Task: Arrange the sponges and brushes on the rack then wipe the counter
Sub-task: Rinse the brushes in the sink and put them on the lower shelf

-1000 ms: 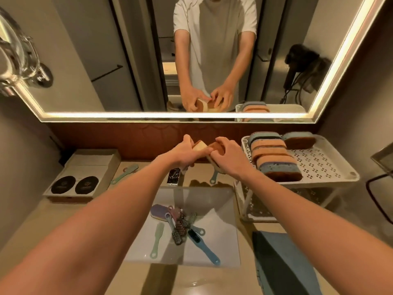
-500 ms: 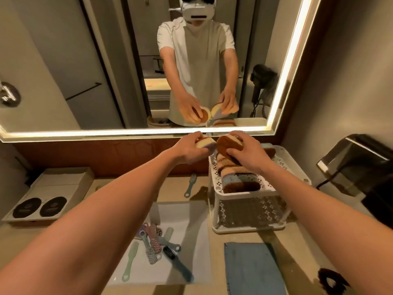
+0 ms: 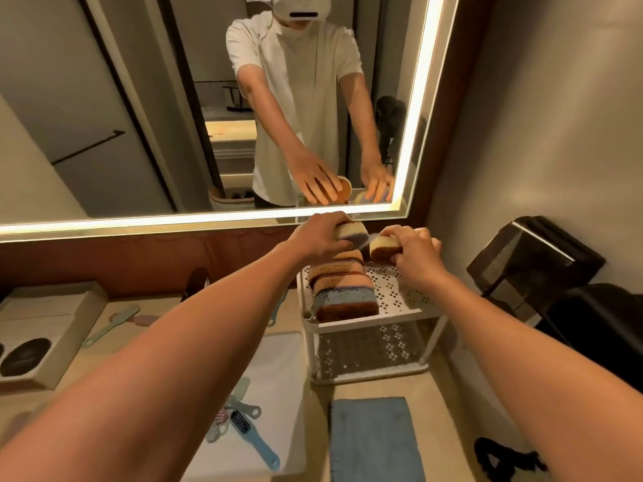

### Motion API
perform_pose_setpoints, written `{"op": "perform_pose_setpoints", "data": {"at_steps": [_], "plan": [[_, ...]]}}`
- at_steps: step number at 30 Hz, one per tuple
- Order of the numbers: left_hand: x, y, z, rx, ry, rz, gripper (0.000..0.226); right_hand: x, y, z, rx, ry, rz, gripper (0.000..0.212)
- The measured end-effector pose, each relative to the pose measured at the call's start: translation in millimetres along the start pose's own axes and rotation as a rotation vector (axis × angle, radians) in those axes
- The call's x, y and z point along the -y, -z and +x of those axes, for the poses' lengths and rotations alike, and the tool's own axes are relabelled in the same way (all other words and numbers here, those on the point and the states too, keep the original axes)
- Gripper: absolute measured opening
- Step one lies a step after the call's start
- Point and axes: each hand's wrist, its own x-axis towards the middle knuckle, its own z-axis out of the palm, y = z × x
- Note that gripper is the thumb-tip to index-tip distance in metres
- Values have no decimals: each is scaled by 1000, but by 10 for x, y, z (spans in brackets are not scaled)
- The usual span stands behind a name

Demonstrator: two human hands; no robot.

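Note:
A white perforated rack [image 3: 396, 293] stands on the counter at the right, with a row of several sponges [image 3: 342, 290] on its top shelf. My left hand [image 3: 318, 236] grips a pale sponge with a purple side [image 3: 351, 233] above the far end of that row. My right hand [image 3: 414, 253] grips a yellow-and-brown sponge [image 3: 382, 248] over the back of the shelf, beside the row. Several small brushes [image 3: 240, 422] lie in the white sink [image 3: 278, 377]. A blue cloth [image 3: 375, 440] lies flat on the counter in front of the rack.
A green brush [image 3: 111, 325] lies on the counter at the left, near a box with two dark round pads [image 3: 24, 353]. A lit mirror [image 3: 208, 99] covers the wall behind. Dark boxes [image 3: 536, 262] stand right of the rack, and a black item [image 3: 501, 457] lies at the counter's right edge.
Both hands have carried their sponges right, from above the sink to over the back of the rack's top shelf, and moved apart. The view has turned right toward the rack.

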Motion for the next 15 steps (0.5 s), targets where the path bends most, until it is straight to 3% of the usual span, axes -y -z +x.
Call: {"op": "perform_pose_setpoints", "data": {"at_steps": [8, 15], "plan": [[-5, -77, 51, 17, 19, -16, 44, -177, -201, 230, 41, 146, -98, 52], [21, -115, 52, 38, 71, -39, 55, -258, -346, 279, 48, 149, -36, 51]]}}
